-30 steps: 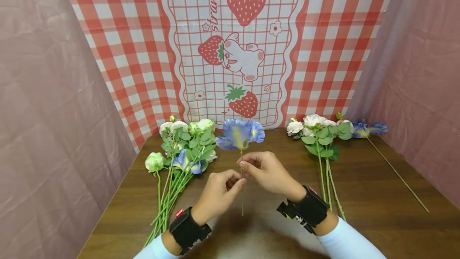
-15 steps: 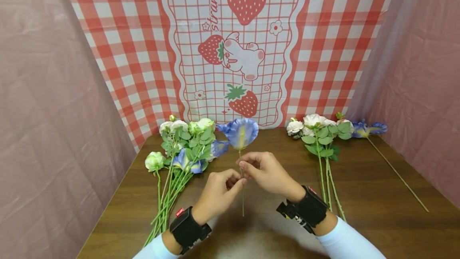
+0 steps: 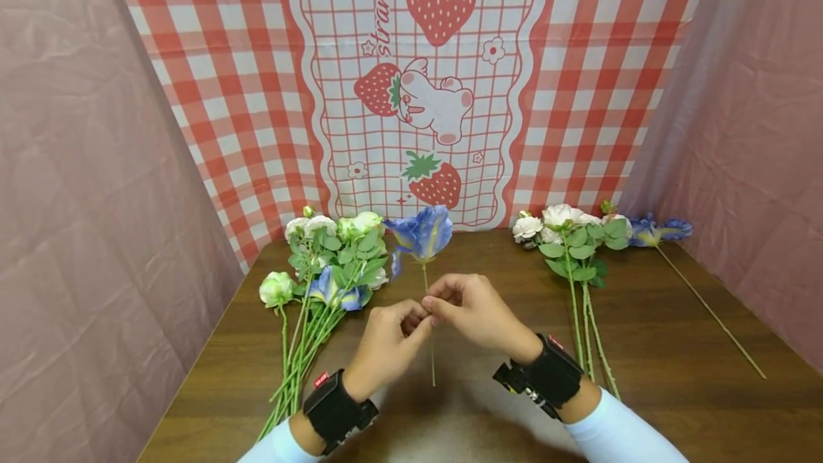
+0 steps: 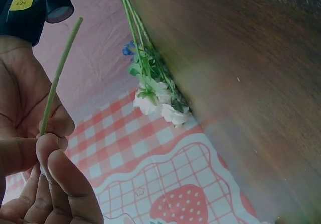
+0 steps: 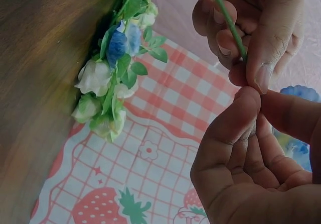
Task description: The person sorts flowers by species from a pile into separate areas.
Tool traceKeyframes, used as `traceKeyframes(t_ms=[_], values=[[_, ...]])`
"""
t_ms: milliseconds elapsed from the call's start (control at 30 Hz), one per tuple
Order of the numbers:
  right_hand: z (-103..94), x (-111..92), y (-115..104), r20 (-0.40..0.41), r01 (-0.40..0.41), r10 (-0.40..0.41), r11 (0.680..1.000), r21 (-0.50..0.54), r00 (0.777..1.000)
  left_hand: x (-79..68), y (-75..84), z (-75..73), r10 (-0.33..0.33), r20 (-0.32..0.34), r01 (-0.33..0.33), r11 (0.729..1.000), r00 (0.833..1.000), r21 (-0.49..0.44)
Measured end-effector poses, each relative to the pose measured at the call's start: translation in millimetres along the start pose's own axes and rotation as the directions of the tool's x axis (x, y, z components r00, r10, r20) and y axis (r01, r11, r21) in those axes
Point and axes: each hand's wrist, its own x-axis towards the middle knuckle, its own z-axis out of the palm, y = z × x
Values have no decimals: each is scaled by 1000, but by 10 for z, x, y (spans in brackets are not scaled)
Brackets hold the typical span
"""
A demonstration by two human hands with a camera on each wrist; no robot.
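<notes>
Left hand point(image 3: 388, 345) and right hand point(image 3: 479, 313) pinched the stem of a blue flower point(image 3: 421, 234), knuckles masking mid-stem, petals uppermost, over the wooden table point(image 3: 489, 399). Mixed bouquet point(image 3: 347, 256) lay just left; white flowers point(image 3: 561, 216) and a lone blue bloom point(image 3: 646, 232) right; checked cloth point(image 3: 581, 77) behind.

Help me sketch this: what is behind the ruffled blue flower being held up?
Behind the flower, red-and-white printed cloth shows above, brown wooden table below. It covers part of the table's back edge, which cannot be seen.
</notes>
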Motion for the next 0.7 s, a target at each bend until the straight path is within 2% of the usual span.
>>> traceKeyframes(t_ms=[500,633,700], values=[[5,-4,4,8,-9,9,1000,-7,1000,-6,-6,14,-45,9,45,999,999,-14],[9,1,7,-4,0,0,1000,-30,1000,3,-17,-4,-40,25,40,999,999,-23],[8,0,-8,-21,6,-7,999,-42,1000,13,-22,-27,-17,30,18,999,999,-28]])
